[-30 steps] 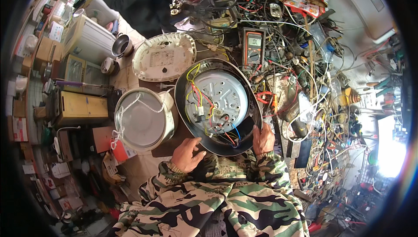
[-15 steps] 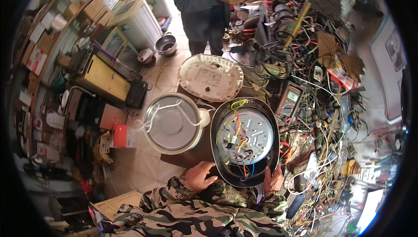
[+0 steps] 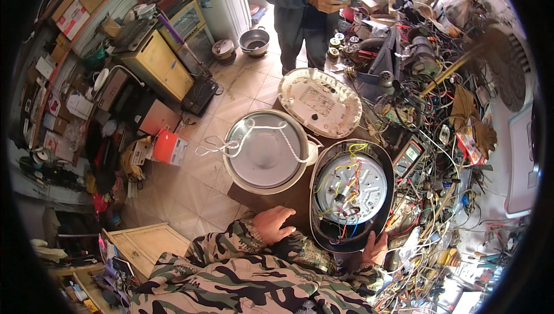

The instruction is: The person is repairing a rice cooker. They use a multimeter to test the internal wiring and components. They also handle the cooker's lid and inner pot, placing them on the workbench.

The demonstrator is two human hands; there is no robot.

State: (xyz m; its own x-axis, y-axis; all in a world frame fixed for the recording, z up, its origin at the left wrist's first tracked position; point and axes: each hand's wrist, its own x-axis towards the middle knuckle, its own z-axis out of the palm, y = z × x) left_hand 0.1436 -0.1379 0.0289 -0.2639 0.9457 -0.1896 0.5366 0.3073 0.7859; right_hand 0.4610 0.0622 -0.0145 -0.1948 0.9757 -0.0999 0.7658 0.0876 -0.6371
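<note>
An opened rice cooker body [image 3: 352, 193] lies bottom up on a dark low table, its round metal base and red, yellow and blue wires exposed. My right hand [image 3: 375, 249] grips its near rim at the lower right. Left of the body, my left hand [image 3: 274, 225] hovers or rests at the table's near edge, open, holding nothing; which of the two I cannot tell. Beyond the body lies the oval off-white bottom cover [image 3: 321, 103], inner side up. A round cooker lid or pot with a grey metal top [image 3: 266, 155] stands left of it, white cord [image 3: 248, 130] draped across.
A multimeter [image 3: 408, 157] sits right of the body, against a heap of tangled wires and parts [image 3: 444, 175]. A person [image 3: 311, 11] stands across, holding a phone. At left are cabinets [image 3: 156, 63], loaded shelves and a metal pot [image 3: 254, 42] on the floor.
The whole view has shifted, so the scene sits farther right. My right hand stays on the cooker body's rim; my left hand stays beside it. The person across has both hands at the phone.
</note>
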